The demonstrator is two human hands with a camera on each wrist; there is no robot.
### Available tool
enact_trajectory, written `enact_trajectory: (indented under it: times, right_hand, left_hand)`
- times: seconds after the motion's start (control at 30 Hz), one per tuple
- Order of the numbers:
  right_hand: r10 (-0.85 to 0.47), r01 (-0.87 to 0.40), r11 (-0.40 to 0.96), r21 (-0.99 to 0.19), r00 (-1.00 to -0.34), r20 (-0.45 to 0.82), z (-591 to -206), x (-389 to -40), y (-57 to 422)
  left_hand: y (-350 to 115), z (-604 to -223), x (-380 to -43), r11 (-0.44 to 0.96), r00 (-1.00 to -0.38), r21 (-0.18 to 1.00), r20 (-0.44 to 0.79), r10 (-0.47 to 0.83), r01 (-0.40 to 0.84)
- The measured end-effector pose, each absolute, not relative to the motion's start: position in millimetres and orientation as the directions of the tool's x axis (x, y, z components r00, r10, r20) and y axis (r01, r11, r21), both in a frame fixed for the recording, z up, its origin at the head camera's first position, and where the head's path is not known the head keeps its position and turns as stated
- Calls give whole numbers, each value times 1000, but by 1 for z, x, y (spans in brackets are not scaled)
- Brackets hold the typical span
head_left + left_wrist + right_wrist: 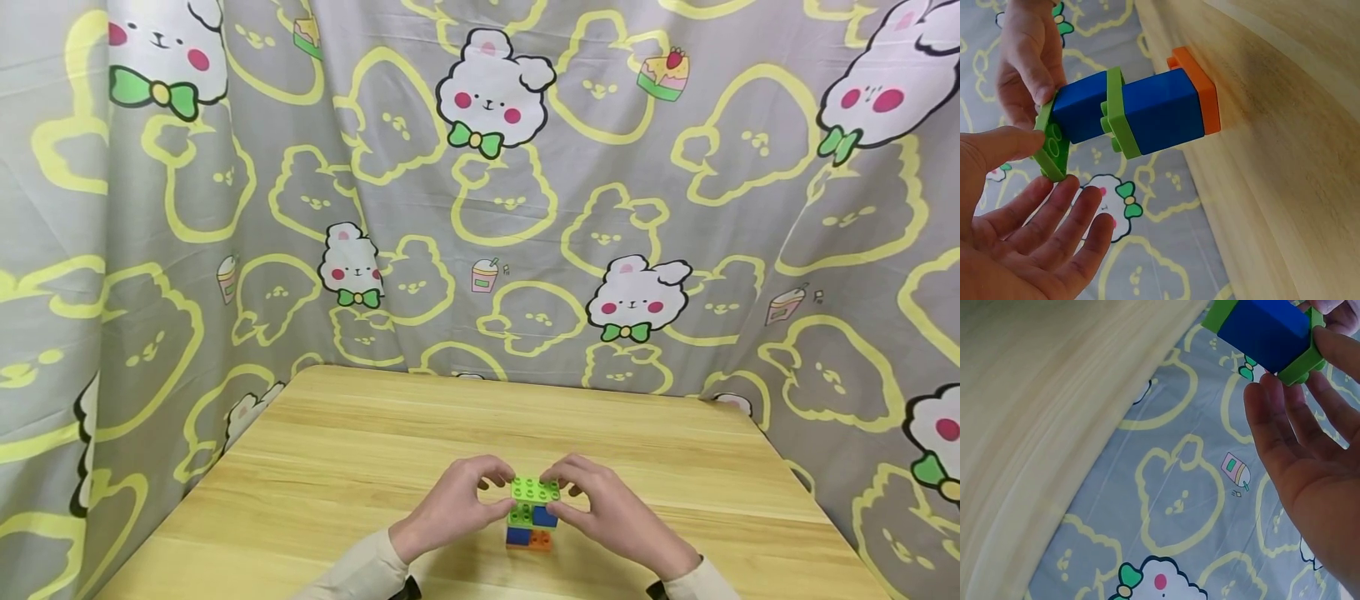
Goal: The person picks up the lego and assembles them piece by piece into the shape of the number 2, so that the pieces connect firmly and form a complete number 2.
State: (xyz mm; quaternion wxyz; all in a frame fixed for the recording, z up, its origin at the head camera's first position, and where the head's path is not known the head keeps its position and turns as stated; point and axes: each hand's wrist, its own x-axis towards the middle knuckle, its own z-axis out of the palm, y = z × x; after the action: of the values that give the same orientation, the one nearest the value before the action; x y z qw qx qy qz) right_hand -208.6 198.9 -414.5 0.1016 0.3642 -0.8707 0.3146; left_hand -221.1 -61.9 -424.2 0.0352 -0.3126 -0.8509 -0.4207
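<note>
A stack of toy building bricks stands on the table. Its base is an orange plate [1207, 103], with a blue brick [1163, 112] on one end of it. Above that come a lime-green plate [1122, 122] and a second blue brick [1083, 107], set over to the right. The top lime-green plate [536, 490] overhangs this brick to the left, showing hollow undersides. My left hand [459, 504] pinches its left end between thumb and fingertips. At the opposite end, my right hand [611, 510] grips the same plate, thumb towards me and fingers on the far side.
The wooden table [360, 433] extends behind and to both sides of the stack. A grey curtain [420, 200] with yellow outlines and white rabbit faces surrounds the table's back and sides.
</note>
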Motion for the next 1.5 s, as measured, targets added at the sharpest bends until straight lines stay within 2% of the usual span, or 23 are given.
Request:
enact_trajectory:
  times: [0.1,0.37,0.57,0.97,1.23,1.5]
  right_hand:
    - [-568,-692,527,-493,-719,402,-416,-208,199]
    - [-537,-570,490,-660,-793,286,-422,-209,201]
    - [-530,-471,485,-737,-828,180,-428,-208,204]
    - [-617,-298,344,-890,-786,25,-439,-210,207]
    - [-636,-231,240,-943,-771,27,-445,-213,208]
    - [-646,-230,219,-948,-763,36,-445,-217,208]
  left_hand:
    - [-62,-425,-221,450,-803,698,317,504,557]
    - [-63,-428,-224,400,-811,759,277,516,514]
    - [-64,-428,-225,331,-817,846,192,543,419]
    - [-67,-427,-223,350,-805,862,106,584,367]
    - [-67,-427,-223,351,-816,874,84,572,336]
    - [-66,-428,-223,350,-821,875,88,564,334]
